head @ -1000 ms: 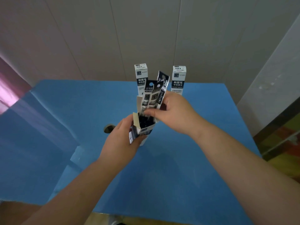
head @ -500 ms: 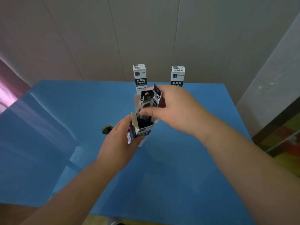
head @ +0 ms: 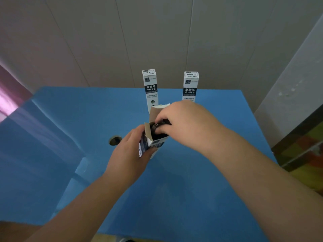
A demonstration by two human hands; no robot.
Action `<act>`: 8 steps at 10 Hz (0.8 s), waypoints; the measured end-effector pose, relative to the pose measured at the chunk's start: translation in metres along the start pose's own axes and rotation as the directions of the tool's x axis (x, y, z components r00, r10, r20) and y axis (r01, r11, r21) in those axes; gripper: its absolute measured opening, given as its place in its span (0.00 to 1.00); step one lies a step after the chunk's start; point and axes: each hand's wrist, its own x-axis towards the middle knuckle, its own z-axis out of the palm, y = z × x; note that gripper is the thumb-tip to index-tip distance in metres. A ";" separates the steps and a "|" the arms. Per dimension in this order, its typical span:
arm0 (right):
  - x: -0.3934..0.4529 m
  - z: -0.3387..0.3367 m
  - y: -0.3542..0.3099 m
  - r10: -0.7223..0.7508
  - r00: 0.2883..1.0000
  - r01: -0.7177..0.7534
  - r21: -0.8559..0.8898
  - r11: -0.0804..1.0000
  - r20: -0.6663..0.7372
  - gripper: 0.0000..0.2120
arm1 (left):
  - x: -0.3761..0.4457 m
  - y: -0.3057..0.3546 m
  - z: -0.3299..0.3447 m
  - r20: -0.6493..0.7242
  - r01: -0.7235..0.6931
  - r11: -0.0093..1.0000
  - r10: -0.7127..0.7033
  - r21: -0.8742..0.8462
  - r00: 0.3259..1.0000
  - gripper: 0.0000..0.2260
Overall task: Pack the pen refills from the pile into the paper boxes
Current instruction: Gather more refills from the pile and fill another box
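open paper box [head: 153,139]: gripped upright by left hand [head: 129,154] above blue table [head: 192,198], steadying its mouth. right hand [head: 183,123], fingers curled, pressed pen refills [head: 157,127] inside. two closed boxes [head: 151,88] stood behind it.

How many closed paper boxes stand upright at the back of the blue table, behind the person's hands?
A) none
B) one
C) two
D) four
C: two tall closed boxes stand upright side by side at the far edge of the blue table, the left closed box and the right closed box, behind the open box that the left hand holds.
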 end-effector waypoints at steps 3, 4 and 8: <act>0.022 0.003 -0.020 0.117 0.941 -0.076 -0.139 0.987 0.317 0.05 | 0.000 0.003 -0.001 0.004 0.014 1.000 -0.014 -0.013 1.000 0.21; 0.010 -0.009 -0.012 0.042 0.964 -0.029 -0.056 0.998 0.263 0.08 | 0.000 0.004 -0.001 0.008 -0.006 1.000 0.006 -0.003 1.000 0.20; 0.002 0.010 0.008 0.044 0.991 -0.074 0.241 0.968 0.128 0.07 | 0.003 -0.002 0.001 -0.019 -0.023 1.000 0.023 -0.006 1.000 0.21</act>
